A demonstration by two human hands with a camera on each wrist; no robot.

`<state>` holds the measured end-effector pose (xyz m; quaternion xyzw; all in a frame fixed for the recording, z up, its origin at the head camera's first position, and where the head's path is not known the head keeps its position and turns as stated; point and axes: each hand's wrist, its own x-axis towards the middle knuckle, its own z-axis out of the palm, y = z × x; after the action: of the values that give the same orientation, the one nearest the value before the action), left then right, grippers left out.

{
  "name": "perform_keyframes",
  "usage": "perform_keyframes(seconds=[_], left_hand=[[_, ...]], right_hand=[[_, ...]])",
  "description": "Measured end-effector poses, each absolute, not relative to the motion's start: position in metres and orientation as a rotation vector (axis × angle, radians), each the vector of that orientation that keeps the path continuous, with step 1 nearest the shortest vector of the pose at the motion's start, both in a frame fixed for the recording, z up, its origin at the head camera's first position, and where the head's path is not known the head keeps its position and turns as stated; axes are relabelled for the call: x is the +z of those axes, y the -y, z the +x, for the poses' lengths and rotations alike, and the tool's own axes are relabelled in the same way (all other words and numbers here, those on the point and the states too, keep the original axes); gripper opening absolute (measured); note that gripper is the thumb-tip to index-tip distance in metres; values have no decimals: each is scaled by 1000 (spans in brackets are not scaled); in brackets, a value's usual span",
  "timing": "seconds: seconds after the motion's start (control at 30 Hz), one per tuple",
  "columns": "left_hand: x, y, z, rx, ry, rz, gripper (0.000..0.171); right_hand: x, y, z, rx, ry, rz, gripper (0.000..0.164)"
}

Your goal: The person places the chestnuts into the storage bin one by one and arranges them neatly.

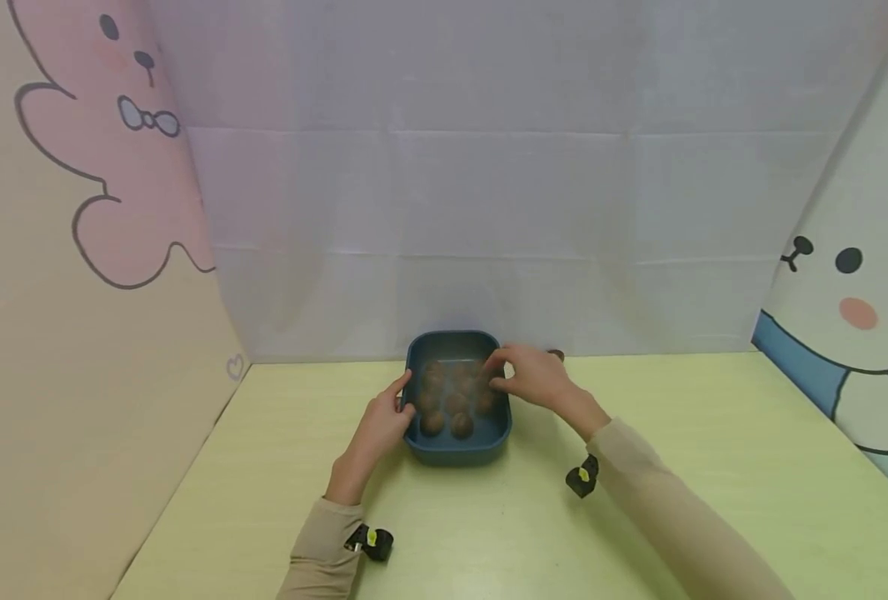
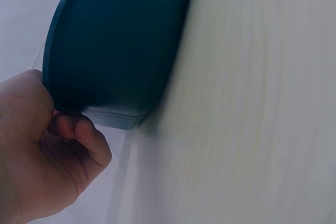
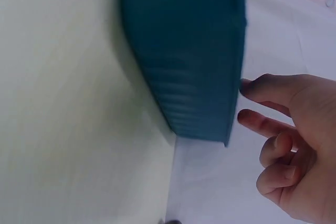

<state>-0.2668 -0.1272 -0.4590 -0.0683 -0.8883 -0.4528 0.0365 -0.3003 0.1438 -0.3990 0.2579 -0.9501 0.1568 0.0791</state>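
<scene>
A dark blue plastic bin (image 1: 455, 457) stands on the table with several round brown walnuts (image 1: 461, 425) inside; they look slightly blurred. At its left wall, my left hand (image 1: 381, 422) grips the rim. The left wrist view shows that hand (image 2: 47, 145) with some fingers curled against the outside of the bin (image 2: 115, 45). My right hand (image 1: 536, 377) hovers at the opposite rim, thumb and index finger bent over the walnuts and apart. Nothing shows between these fingertips in the right wrist view, where the hand (image 3: 294, 140) is beside the bin (image 3: 184, 51).
A small brown object (image 1: 556, 354) lies behind the right hand, partly hidden, near the back of the pale yellow-green table (image 1: 279, 483). A white sheet (image 1: 444, 208) rises close behind the bin. Side panels with cartoon animals (image 1: 137, 167) stand left and right.
</scene>
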Motion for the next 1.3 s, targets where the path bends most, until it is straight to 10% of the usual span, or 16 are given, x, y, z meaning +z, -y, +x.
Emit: perform_keyframes(seconds=[1.3], left_hand=[[-458, 126, -267, -1411, 2734, -205, 67]], right_hand=[[-449, -241, -373, 817, 2922, 404, 37]])
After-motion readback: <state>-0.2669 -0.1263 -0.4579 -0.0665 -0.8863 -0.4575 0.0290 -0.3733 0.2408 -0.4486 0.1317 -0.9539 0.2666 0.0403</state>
